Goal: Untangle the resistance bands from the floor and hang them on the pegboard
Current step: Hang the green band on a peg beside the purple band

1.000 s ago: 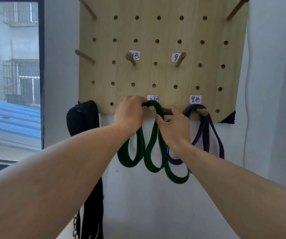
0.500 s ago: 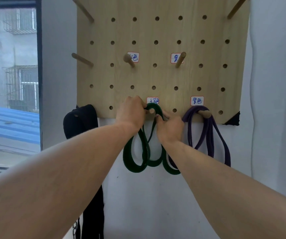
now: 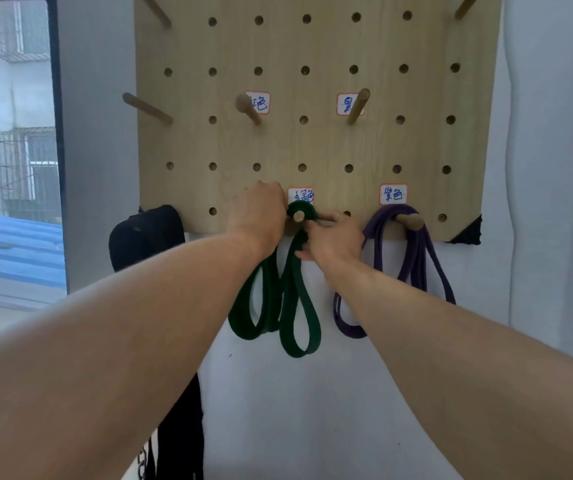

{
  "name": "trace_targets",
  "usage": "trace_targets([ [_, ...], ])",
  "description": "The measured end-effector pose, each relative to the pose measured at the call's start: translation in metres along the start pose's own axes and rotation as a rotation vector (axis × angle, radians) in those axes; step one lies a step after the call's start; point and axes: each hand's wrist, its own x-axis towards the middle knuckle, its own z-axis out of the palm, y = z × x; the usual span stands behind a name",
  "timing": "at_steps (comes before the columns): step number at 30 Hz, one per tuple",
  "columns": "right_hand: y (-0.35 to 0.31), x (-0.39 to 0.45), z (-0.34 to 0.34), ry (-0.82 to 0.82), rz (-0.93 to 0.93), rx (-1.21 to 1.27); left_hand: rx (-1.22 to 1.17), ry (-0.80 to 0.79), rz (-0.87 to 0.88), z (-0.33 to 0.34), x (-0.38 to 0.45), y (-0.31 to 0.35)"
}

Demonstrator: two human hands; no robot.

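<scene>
A wooden pegboard (image 3: 312, 140) hangs on the white wall. A dark green resistance band (image 3: 295, 306) is looped over a low wooden peg (image 3: 298, 216), and its loops hang down below the board. My left hand (image 3: 259, 216) grips the band's top on the left of the peg. My right hand (image 3: 333, 237) pinches the band just right of the peg. A purple band (image 3: 413, 265) hangs from the neighbouring peg (image 3: 413, 221) to the right, partly behind my right forearm.
Two bare pegs (image 3: 248, 107) (image 3: 357, 105) stick out in the middle row beside handwritten labels, another peg (image 3: 146, 107) at the left edge. A black strap (image 3: 146, 233) hangs left of the board. A window (image 3: 11, 150) fills the far left.
The green band's top has settled over the peg, whose tip now shows through the loop. Both hands stay on the band; its hanging loops shifted and the view drew closer.
</scene>
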Motion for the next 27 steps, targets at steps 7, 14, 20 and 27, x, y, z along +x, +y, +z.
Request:
trace_targets([
  [7,-0.002,0.003,-0.014,-0.057,-0.301,-0.421,0.104,0.005,0.048,-0.001,-0.005,0.002],
  [14,-0.006,0.011,-0.034,-0.097,-0.381,-0.541,0.297,0.013,0.139,0.000,-0.017,0.004],
  [20,-0.007,0.010,-0.025,-0.108,-0.346,-0.496,0.377,0.111,0.289,0.004,-0.019,-0.004],
  [27,-0.016,0.005,-0.028,-0.046,-0.373,-0.764,0.298,0.123,0.283,0.005,-0.019,-0.006],
])
